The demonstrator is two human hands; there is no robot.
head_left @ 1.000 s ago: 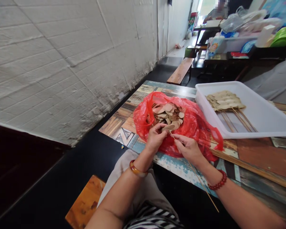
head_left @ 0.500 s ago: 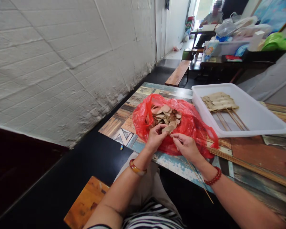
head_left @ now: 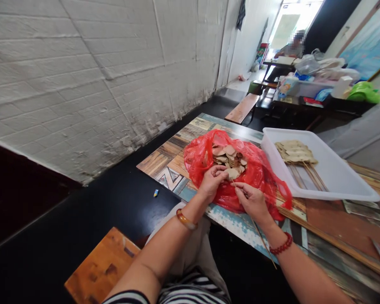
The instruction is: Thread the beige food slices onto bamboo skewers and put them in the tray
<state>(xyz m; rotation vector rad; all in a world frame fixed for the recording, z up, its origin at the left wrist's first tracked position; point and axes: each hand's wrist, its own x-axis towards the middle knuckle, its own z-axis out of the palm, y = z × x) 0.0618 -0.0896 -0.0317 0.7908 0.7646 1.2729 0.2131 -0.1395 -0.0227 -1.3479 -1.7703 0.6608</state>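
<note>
Gripping one thin stick [head_left: 264, 244], the right hand [head_left: 251, 202] was just beside the left hand [head_left: 213, 180], which pinched one pale slice [head_left: 233, 173] over one red bag [head_left: 256, 175] of heaped pieces [head_left: 228, 154] too many to count, with one white tray [head_left: 335, 177] and one bench [head_left: 243, 108] beyond.

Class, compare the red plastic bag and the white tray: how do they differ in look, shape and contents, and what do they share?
Look: the red bag is thin and crumpled; the white tray is smooth.
Shape: the bag slumps loosely; the tray has firm, raised sides.
Contents: the bag holds a loose pile of flat pieces; the tray holds skewered pieces with sticks jutting out.
Shared: both rest on the patterned table.
</note>
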